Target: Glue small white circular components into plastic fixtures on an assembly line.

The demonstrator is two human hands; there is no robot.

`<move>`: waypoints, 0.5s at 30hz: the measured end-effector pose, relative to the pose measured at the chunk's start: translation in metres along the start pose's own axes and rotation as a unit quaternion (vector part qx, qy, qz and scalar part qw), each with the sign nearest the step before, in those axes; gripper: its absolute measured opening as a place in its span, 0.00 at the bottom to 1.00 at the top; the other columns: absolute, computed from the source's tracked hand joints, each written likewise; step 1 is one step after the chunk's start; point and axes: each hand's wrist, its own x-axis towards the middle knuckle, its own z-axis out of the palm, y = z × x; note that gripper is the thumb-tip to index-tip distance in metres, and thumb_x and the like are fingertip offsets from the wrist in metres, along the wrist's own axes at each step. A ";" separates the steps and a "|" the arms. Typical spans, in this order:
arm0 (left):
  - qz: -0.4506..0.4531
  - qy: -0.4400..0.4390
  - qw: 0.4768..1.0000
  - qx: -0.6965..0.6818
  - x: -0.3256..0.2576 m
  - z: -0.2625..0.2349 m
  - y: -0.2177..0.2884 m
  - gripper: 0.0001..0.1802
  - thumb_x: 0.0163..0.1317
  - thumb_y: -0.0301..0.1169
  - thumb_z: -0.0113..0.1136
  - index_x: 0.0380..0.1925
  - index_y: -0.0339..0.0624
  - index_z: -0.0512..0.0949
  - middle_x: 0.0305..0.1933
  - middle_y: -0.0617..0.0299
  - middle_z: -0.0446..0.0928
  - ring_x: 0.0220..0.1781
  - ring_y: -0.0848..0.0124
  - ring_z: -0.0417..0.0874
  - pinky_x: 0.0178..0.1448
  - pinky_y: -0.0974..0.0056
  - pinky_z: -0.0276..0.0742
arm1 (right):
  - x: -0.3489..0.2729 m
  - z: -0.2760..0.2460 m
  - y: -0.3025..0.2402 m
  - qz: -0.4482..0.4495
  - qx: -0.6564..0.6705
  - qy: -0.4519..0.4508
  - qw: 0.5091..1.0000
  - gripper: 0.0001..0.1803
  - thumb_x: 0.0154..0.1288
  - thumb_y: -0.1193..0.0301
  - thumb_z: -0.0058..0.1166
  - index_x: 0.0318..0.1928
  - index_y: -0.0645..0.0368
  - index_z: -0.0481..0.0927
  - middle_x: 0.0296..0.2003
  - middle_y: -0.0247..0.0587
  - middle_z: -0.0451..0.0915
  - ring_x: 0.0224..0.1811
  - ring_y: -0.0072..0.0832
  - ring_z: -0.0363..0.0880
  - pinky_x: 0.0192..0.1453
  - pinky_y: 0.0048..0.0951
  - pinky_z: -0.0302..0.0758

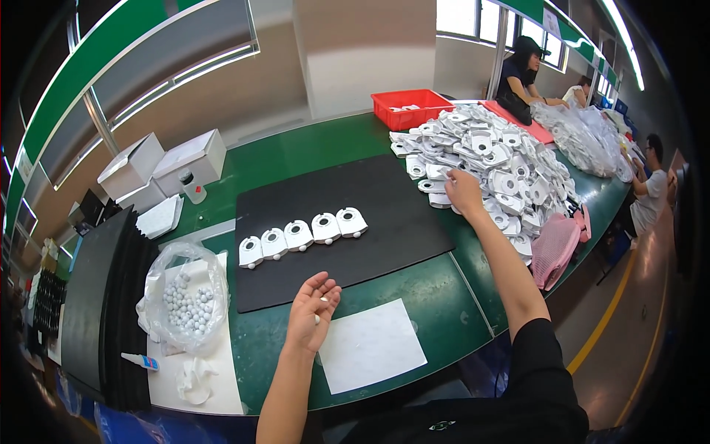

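Observation:
My left hand (313, 309) is turned palm up in front of the black mat (347, 274), its fingers curled around small white balls. At the pile's near left edge, my right hand (464, 192) reaches down with its fingers closed on a white plastic part (438, 172); its fingertips are partly hidden. The pile of white plastic parts (510, 185), each with a round dark-rimmed hole, spreads to the right of the mat. Several similar parts (298, 235) stand side by side in a slanting row on the mat, with small white balls at their near ends.
A clear bag of white balls (186, 300) lies at left, near a small glue bottle (140, 361) and stacked black mats (96, 296). A white sheet (372, 346) lies nearest me. White boxes (188, 160), a red bin (410, 109) and a pink mesh item (555, 251) border the work area. Co-workers sit farther right.

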 end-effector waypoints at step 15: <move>-0.022 -0.032 0.999 0.017 -0.006 -0.002 0.002 0.17 0.68 0.41 0.39 0.47 0.39 0.66 0.28 0.58 0.74 0.17 0.79 0.62 0.17 0.76 0.53 | -0.113 -0.081 -0.077 0.355 0.701 -0.256 0.563 0.14 0.65 0.62 0.46 0.44 0.59 0.71 0.32 0.37 0.76 0.23 0.23 0.78 0.18 0.15 0.73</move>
